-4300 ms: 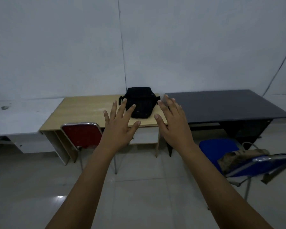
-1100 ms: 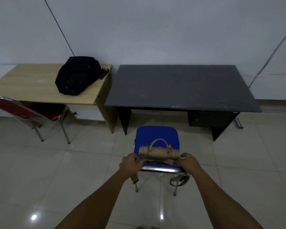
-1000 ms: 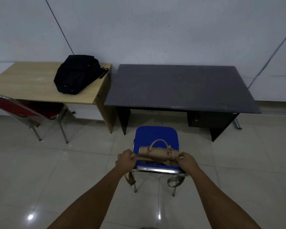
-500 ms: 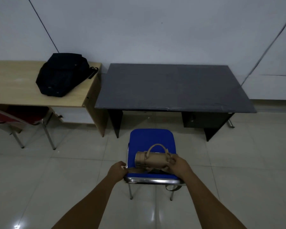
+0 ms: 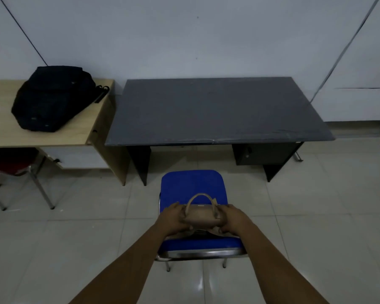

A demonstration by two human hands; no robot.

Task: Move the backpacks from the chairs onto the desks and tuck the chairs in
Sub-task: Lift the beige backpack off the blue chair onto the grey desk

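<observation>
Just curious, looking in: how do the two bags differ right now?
The black backpack is dark, bulky and lies flat on the wooden desk, untouched. The tan bag is pale, smaller and rolled, held at each end by the left hand and right hand over the blue chair.

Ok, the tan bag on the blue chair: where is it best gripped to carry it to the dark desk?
Probably by its two short ends, from either side, as the left hand and right hand grip it now. The tan bag lies crosswise on the blue chair like a roll, ends outward. Its arched top handle stands free for one hand from above.
</observation>
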